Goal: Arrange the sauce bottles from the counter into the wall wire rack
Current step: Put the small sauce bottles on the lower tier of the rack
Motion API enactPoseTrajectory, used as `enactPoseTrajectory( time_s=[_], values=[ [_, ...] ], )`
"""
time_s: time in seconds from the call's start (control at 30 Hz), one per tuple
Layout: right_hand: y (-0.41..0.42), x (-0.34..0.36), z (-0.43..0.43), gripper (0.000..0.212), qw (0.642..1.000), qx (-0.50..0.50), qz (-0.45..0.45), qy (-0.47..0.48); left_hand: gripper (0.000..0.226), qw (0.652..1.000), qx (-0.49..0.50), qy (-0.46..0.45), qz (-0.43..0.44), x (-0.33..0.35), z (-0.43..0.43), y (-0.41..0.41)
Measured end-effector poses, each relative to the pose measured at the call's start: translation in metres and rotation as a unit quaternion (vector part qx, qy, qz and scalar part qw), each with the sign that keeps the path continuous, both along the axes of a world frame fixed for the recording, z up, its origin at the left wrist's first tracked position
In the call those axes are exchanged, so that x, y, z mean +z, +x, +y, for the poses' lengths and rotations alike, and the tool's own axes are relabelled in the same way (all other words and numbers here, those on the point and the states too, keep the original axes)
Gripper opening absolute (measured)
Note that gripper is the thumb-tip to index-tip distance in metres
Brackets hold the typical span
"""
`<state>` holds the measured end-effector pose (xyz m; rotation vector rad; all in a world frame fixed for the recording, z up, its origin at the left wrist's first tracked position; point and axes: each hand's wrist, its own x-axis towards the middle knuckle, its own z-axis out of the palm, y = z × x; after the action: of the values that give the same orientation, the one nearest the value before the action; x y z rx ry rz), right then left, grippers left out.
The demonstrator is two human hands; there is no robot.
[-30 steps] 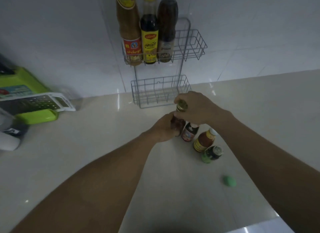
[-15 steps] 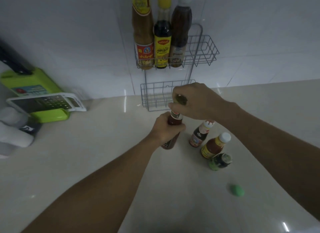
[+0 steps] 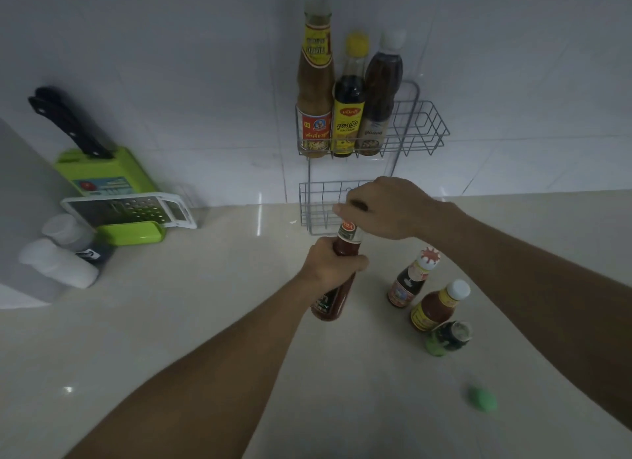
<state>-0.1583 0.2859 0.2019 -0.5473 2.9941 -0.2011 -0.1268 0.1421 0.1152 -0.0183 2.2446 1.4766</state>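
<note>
Head cam: red sauce bottle (image 3: 337, 284) near-upright, neck toward rack; left hand (image 3: 330, 265) clenches body, right hand (image 3: 383, 207) wraps cap.

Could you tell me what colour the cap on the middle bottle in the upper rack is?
Yellow cap, seen in the head view.

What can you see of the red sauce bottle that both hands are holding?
The red sauce bottle is slim, seemingly glass, filled with dark red sauce. It has a dark label low on the body and a red and white band at the neck. It is tilted, base toward the camera, and seems lifted above the counter. The left hand wraps its middle; the right hand covers the top, hiding the cap. It is in front of the lower basket.
</note>
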Motion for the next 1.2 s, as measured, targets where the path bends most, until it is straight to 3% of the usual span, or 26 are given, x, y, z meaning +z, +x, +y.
enactPoseTrajectory(
  time_s=[0.07, 0.17, 0.27, 0.37, 0.47, 0.63, 0.8, 0.87, 0.97, 1.07, 1.2],
  values=[
    [0.005, -0.002, 0.0, 0.046, 0.999, 0.011, 0.039, -0.007, 0.01, 1.0, 0.016, -0.003, 0.009, 0.001, 0.001, 0.002],
    [0.011, -0.01, -0.008, 0.036, 0.995, -0.038, 0.052, 0.075, 0.01, 0.993, 0.066, -0.076, 0.066, -0.004, 0.007, 0.011],
    [0.007, -0.01, -0.009, 0.052, 0.989, -0.117, -0.028, 0.083, 0.009, 0.991, 0.056, -0.096, 0.073, -0.007, 0.007, 0.015],
    [0.001, 0.002, -0.001, 0.067, 0.995, -0.065, -0.059, 0.051, 0.013, 1.0, -0.008, -0.027, -0.005, -0.001, 0.003, 0.008],
    [0.001, 0.008, 0.001, 0.054, 0.999, -0.009, -0.015, 0.03, 0.014, 1.0, -0.006, -0.006, -0.008, 0.002, 0.003, 0.002],
    [0.01, -0.014, -0.008, 0.039, 0.994, -0.071, 0.073, 0.039, 0.014, 0.995, 0.055, -0.056, 0.061, -0.006, 0.008, 0.008],
    [0.019, -0.031, -0.009, 0.039, 0.994, -0.09, 0.06, 0.016, 0.014, 0.993, 0.069, -0.064, 0.068, -0.019, 0.009, 0.021],
    [0.021, -0.035, -0.01, 0.044, 0.989, -0.13, 0.023, -0.059, 0.012, 0.994, 0.075, -0.061, 0.058, -0.017, 0.009, 0.021],
    [0.023, -0.036, -0.01, 0.056, 0.952, -0.195, -0.05, -0.232, 0.013, 0.993, 0.096, -0.043, 0.048, -0.013, 0.007, 0.013],
    [0.026, -0.047, -0.013, 0.047, 0.917, -0.188, -0.16, -0.312, 0.028, 0.993, 0.097, -0.006, 0.073, -0.008, 0.008, 0.0],
    [0.016, -0.063, -0.014, 0.044, 0.909, -0.175, -0.122, -0.358, 0.045, 0.991, 0.074, 0.045, 0.099, -0.025, 0.012, -0.025]
  ],
)
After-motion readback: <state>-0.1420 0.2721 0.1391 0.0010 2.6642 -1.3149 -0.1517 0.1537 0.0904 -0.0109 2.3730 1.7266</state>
